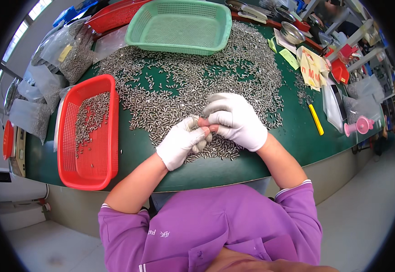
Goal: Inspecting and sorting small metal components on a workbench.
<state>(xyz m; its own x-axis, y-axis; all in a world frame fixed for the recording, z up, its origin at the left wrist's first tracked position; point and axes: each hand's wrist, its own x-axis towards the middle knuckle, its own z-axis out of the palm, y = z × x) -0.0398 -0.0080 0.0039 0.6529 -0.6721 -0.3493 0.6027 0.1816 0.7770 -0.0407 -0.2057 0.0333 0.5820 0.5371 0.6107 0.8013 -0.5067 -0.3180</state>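
A wide heap of small silver metal pins [184,86] covers the green table [129,149]. Both my hands wear white gloves with bare fingertips. My left hand [181,141] and my right hand [236,119] meet above the near edge of the heap, fingertips pinched together around a few pins. To the left stands a red basket [88,172] with several of the same pins lying in its far half. An empty green basket [179,26] stands at the far side of the heap.
Clear bags of pins [47,81] lie at the far left. A second red basket [115,16] sits behind the green one. On the right are a yellow tool [316,119], paper slips, a pink tape dispenser [360,125], metal bowls and red bins.
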